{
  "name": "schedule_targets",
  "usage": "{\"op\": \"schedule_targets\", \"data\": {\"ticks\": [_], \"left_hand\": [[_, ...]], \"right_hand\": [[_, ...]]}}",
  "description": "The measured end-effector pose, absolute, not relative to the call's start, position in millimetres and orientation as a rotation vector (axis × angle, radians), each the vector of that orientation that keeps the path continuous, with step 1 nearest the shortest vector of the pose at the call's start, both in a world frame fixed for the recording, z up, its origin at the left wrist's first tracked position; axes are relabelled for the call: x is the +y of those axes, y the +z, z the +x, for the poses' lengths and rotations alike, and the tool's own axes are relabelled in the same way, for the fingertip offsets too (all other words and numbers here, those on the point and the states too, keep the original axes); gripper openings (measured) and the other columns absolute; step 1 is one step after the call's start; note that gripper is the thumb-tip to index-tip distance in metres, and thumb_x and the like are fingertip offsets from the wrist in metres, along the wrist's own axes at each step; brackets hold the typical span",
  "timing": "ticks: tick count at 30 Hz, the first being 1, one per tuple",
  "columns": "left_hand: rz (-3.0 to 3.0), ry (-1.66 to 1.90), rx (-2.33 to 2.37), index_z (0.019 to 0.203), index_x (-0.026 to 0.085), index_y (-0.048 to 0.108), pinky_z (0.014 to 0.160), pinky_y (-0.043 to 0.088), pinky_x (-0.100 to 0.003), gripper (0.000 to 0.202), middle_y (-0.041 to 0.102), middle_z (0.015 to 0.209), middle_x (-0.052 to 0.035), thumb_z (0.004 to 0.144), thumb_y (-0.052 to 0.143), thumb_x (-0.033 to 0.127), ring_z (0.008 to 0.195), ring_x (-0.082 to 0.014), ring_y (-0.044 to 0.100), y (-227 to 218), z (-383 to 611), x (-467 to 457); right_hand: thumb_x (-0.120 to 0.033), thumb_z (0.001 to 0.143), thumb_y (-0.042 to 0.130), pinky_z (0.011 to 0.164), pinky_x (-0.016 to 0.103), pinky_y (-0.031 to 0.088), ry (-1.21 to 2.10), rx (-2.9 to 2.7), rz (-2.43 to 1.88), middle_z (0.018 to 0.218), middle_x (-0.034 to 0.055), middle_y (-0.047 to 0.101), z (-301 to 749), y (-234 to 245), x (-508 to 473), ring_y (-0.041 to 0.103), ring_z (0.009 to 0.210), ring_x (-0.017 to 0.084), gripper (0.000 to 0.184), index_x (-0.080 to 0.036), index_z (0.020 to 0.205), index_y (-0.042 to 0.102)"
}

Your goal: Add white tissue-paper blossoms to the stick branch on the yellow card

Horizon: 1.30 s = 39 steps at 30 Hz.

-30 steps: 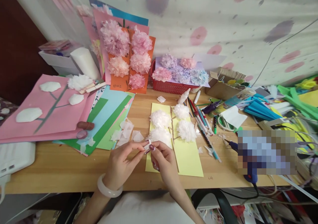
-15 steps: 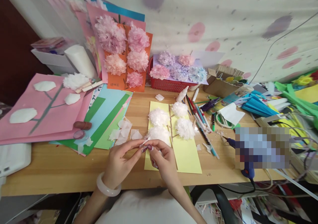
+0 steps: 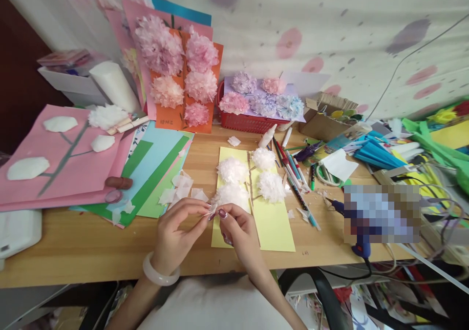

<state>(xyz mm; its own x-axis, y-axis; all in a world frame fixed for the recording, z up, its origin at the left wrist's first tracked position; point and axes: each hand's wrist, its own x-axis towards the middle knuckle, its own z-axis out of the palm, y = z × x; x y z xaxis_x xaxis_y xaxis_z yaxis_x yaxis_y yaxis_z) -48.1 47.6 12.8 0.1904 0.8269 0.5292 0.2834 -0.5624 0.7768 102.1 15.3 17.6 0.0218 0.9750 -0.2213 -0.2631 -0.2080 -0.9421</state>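
Observation:
Over the lower left of a yellow sheet, my two hands meet at the fingertips. My left hand, a pale bangle on its wrist, pinches a small piece of white tissue paper. The curled fingers of my right hand close on the same piece from the other side; its far part is hidden. Fluffy white tissue-paper flowers sit along a drawn stem on the yellow sheet. Loose tissue-paper squares lie on the desk beyond my left hand.
A pink sheet with white pads lies left, over coloured papers. Finished flower cards and a red basket stand behind. Pens, a glue bottle and a blue glue gun with its cord are at right.
My thumbs have come slightly apart, and more of the white tissue piece shows between the fingertips. The whole view has shifted a little; the flowers on the yellow sheet stay put.

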Motion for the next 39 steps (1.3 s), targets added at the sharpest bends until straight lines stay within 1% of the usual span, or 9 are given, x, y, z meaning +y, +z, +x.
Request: {"op": "schedule_targets", "data": {"ticks": [7,19,22,24,26,29,32,35,39], "left_hand": [[1.912,1.365,1.002,0.076,0.021,0.061,0.072,0.053,-0.026,0.016,0.069,0.077,0.0012,0.079,0.065,0.006,0.076,-0.0134,0.067,11.1,-50.7,46.9],[2.031,1.326,1.013,0.072,0.021,0.056,0.075,0.054,-0.024,0.017,0.071,0.081,0.0013,0.079,0.065,0.007,0.077,-0.0123,0.068,14.4,-48.2,45.5],[1.898,1.256,1.056,0.084,0.021,0.060,0.079,0.057,-0.028,0.012,0.072,0.089,-0.0020,0.078,0.068,0.014,0.084,-0.0158,0.069,9.1,-46.1,42.8],[1.805,1.192,1.075,0.098,0.021,0.063,0.081,0.059,-0.030,0.020,0.072,0.097,-0.0054,0.079,0.068,0.020,0.089,-0.0183,0.070,6.1,-44.1,40.9],[1.768,1.158,1.123,0.103,0.019,0.065,0.079,0.059,-0.029,0.022,0.073,0.098,-0.0069,0.081,0.066,0.025,0.088,-0.0192,0.071,4.8,-41.5,40.0],[1.747,1.184,1.239,0.092,0.019,0.069,0.070,0.059,-0.026,0.013,0.075,0.085,-0.0047,0.084,0.063,0.027,0.076,-0.0175,0.071,5.2,-37.6,40.9],[1.685,1.234,1.317,0.083,0.019,0.069,0.064,0.058,-0.024,0.014,0.074,0.077,-0.0030,0.086,0.059,0.029,0.069,-0.0163,0.070,5.6,-35.8,43.5],[1.609,1.283,1.360,0.081,0.018,0.068,0.065,0.058,-0.024,0.015,0.073,0.078,-0.0036,0.085,0.061,0.032,0.070,-0.0166,0.069,4.5,-36.3,46.1],[1.537,1.352,1.356,0.082,0.019,0.068,0.068,0.057,-0.025,0.014,0.073,0.085,-0.0050,0.085,0.061,0.031,0.077,-0.0169,0.069,2.8,-38.5,49.4]], "right_hand": [[-0.045,0.083,0.063,0.042,0.021,0.022,1.457,-0.881,-1.184,0.049,-0.0088,0.037,103.8,15.1,14.3,0.025,0.044,0.006,0.028,-0.017,0.079,0.062],[-0.045,0.082,0.064,0.042,0.021,0.021,1.454,-0.885,-1.226,0.050,-0.0078,0.040,105.2,18.0,14.1,0.028,0.044,0.006,0.029,-0.018,0.073,0.058],[-0.045,0.083,0.063,0.044,0.021,0.023,1.439,-0.880,-1.240,0.055,-0.0052,0.048,105.4,16.2,13.4,0.032,0.046,0.007,0.028,-0.018,0.078,0.061],[-0.043,0.083,0.064,0.045,0.021,0.026,1.394,-0.919,-1.273,0.060,-0.0037,0.052,104.9,15.0,12.9,0.035,0.049,0.007,0.026,-0.017,0.082,0.064],[-0.042,0.082,0.065,0.047,0.022,0.028,1.342,-0.961,-1.308,0.061,-0.0031,0.053,103.6,14.6,12.9,0.036,0.051,0.008,0.024,-0.017,0.084,0.067],[-0.040,0.082,0.065,0.054,0.023,0.034,1.277,-0.997,-1.355,0.064,-0.0016,0.056,100.8,15.7,14.0,0.040,0.056,0.010,0.024,-0.017,0.084,0.069],[-0.042,0.082,0.064,0.056,0.024,0.036,1.241,-1.005,-1.393,0.063,-0.0015,0.054,98.5,17.1,15.5,0.041,0.058,0.011,0.026,-0.016,0.081,0.068],[-0.045,0.082,0.063,0.049,0.023,0.030,1.259,-0.975,-1.431,0.058,-0.0036,0.046,97.3,17.6,16.7,0.035,0.052,0.010,0.028,-0.017,0.079,0.065],[-0.044,0.082,0.063,0.043,0.022,0.025,1.271,-0.926,-1.466,0.058,-0.0043,0.045,95.9,16.7,17.6,0.032,0.048,0.008,0.028,-0.017,0.078,0.063]]}}
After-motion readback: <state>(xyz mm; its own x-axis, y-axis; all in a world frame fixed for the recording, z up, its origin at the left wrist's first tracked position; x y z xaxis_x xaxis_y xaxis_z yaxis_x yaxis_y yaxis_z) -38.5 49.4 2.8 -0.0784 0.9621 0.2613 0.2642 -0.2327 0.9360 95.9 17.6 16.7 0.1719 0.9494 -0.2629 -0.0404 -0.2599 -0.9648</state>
